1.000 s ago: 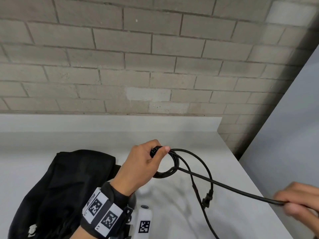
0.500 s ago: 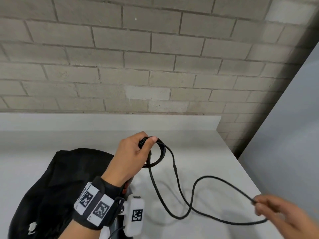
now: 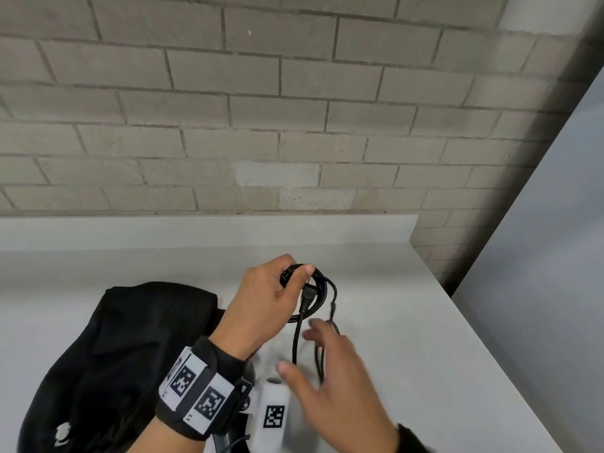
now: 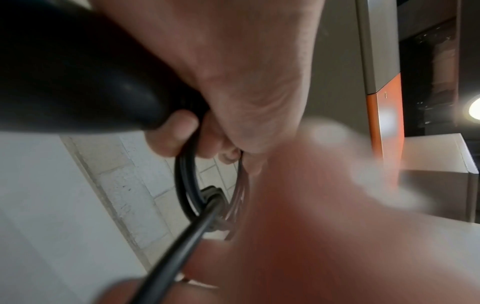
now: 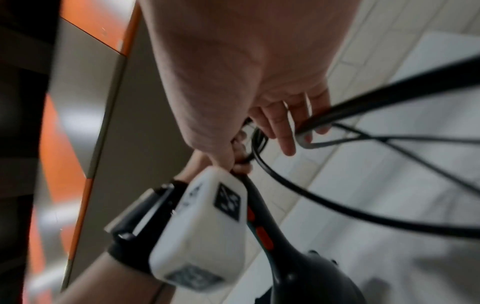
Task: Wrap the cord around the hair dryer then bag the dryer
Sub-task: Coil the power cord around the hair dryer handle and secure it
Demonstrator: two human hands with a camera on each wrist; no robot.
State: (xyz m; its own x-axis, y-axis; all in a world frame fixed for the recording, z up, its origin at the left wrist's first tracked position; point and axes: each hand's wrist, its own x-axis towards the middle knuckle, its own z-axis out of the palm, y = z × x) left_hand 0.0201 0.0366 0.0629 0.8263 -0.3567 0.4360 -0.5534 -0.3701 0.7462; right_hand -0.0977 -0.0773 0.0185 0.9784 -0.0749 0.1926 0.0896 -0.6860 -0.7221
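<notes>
Two hands are seen over the white counter [image 3: 425, 322], near its right edge. Nearest to the camera, the right hand [image 3: 330, 380] is blurred, with its fingers spread apart; loose strands of the black cord [image 3: 295, 338] pass by its fingers [image 5: 285, 131], but whether they are pinched cannot be told. Just beyond it, the left hand [image 3: 264, 305] is clamped on the hair dryer [image 5: 306, 273] by the end of its handle, together with a small coil of the cord. The plug [image 3: 306, 297] hangs inside this coil.

The long axis of the dryer runs from the grip back toward the person, with the wide body pointing down and toward the near edge. In the head view the dryer is almost fully hidden under the left wrist and its white camera box [image 3: 271, 410]; only the right wrist view shows the handle with its orange switches. In the left wrist view the dark handle [image 4: 78, 72] is cut off at the left.

A black bag [image 3: 108, 354] lies at the left, near the near edge, cut off below. Farthest back stands a grey brick wall [image 3: 261, 109].
</notes>
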